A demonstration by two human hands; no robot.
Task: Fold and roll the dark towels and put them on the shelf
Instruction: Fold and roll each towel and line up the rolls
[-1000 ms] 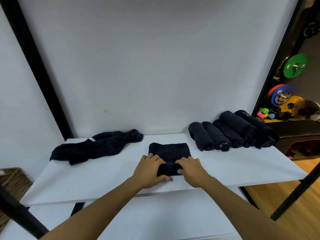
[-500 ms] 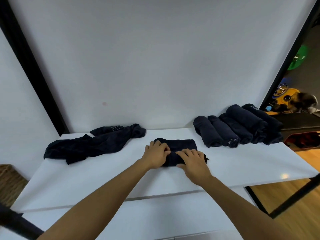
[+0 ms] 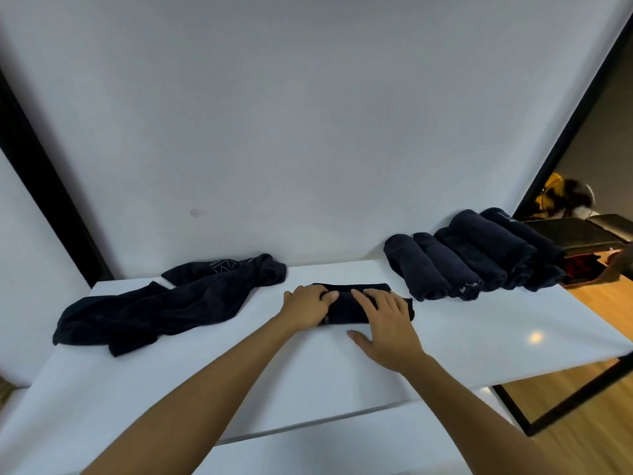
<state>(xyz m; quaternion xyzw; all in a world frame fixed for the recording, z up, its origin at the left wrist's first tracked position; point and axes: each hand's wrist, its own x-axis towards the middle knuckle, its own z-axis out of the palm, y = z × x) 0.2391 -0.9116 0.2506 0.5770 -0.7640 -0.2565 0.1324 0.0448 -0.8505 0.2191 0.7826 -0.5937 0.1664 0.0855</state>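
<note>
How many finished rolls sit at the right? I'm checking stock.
5 rolled towels lie side by side at the shelf's right rear, one riding higher; more may hide behind. Another is under both hands.

No writing can be read with certainty. The unfolded dark towel (image 3: 164, 303) lying at the left of the white shelf (image 3: 479, 330) carries a pale line emblem near its far edge, angular in shape, but its strokes are too faint to make out as letters. Among the rolled towels (image 3: 472, 255) at the right, one roll end shows a small pale mark and the rightmost roll another, both too small to read.
</note>
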